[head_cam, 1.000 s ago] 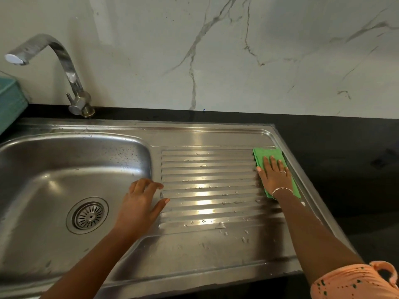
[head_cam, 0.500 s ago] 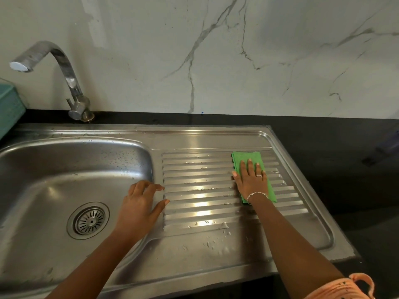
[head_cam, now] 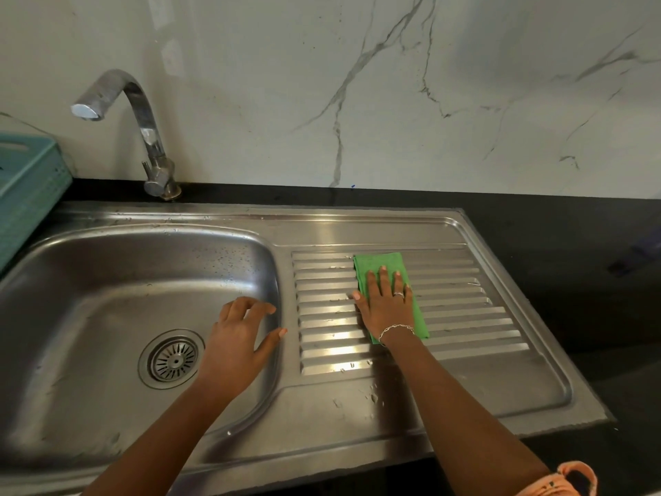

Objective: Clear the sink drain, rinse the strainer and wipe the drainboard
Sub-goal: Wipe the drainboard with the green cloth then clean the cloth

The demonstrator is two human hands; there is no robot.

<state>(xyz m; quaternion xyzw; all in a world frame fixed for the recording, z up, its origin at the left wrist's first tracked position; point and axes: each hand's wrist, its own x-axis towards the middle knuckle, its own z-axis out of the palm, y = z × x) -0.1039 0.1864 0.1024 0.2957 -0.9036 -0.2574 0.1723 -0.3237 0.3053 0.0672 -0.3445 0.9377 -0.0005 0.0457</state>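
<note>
now | one cloth [head_cam: 380, 263] | right grip [head_cam: 388, 306] flat on it | left grip [head_cam: 239, 342] loose, empty

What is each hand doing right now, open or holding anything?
Left hand: open, fingers loosely curled at the basin edge, holding nothing.
Right hand: open, pressed flat on the green cloth on the drainboard.

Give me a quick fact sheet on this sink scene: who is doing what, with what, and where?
right hand: pressed flat on the green cloth
green cloth: lies on the ribbed drainboard, near its middle
left hand: rests at the right rim of the basin, holding nothing
strainer: seated in the drain
water drops: on the flat front part of the drainboard
tap: no water running
</note>
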